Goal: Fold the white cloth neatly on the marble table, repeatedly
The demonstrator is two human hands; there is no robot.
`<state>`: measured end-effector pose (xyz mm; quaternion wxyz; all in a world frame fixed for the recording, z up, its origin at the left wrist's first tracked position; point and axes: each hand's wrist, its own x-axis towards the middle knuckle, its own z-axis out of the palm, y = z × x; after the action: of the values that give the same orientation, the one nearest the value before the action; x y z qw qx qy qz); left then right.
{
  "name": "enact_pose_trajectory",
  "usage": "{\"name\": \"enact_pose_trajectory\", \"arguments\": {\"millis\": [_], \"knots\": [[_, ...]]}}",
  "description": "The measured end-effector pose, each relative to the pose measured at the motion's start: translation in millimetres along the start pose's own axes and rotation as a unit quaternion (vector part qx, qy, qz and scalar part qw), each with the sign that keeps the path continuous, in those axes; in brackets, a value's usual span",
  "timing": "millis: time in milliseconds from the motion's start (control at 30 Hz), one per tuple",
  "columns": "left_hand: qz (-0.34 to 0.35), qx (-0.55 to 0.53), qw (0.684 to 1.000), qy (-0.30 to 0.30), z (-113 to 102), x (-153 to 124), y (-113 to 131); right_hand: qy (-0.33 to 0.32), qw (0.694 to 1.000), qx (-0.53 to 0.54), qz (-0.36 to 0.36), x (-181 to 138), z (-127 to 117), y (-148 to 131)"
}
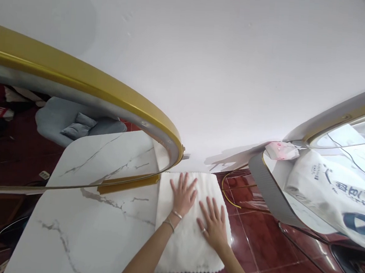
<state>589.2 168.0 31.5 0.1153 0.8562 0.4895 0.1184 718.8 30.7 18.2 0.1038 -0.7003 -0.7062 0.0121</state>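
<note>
A folded white cloth [191, 244] with a scalloped, zigzag edge lies flat at the right end of the marbled table. My left hand [183, 198] rests palm down on its upper part, fingers spread; bracelets circle that wrist. Lower and to the right, my right hand [214, 225] also presses flat on the cloth, its fingers apart and a ring on one of them. Neither hand grips anything. The cloth's near edge reaches almost to my lap.
White marbled table [102, 226] extends left. A gold-framed round mirror [132, 96] stands over it, reflecting a grey-blue sofa. At right, another table [262, 186] carries a pink-white tissue pack [282, 151] and a printed white bag [330, 191]. Red tiled floor [256, 244] lies between.
</note>
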Motion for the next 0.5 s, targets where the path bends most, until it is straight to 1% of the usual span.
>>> {"name": "enact_pose_trajectory", "arguments": {"millis": [167,233,267,333,400,433,500], "knots": [[-0.020,0.006,1.000,0.000,-3,71,-24,-0.018,1.000,0.008,-0.004,87,3,21],[-0.024,0.007,1.000,0.002,-4,89,-31,-0.030,0.999,0.013,-0.023,111,3,29],[-0.016,0.009,1.000,0.004,-4,95,-32,-0.033,0.999,0.014,-0.031,117,3,32],[0.041,0.008,0.999,-0.008,-3,101,-29,-0.034,0.999,0.015,-0.039,119,4,35],[0.113,-0.001,0.993,-0.035,1,104,-20,-0.027,0.999,0.012,-0.036,108,4,35],[0.134,-0.006,0.990,-0.046,3,104,-13,-0.023,0.999,0.010,-0.034,100,4,34],[0.133,-0.010,0.990,-0.046,10,100,1,-0.017,0.999,0.008,-0.030,82,4,32]]}}
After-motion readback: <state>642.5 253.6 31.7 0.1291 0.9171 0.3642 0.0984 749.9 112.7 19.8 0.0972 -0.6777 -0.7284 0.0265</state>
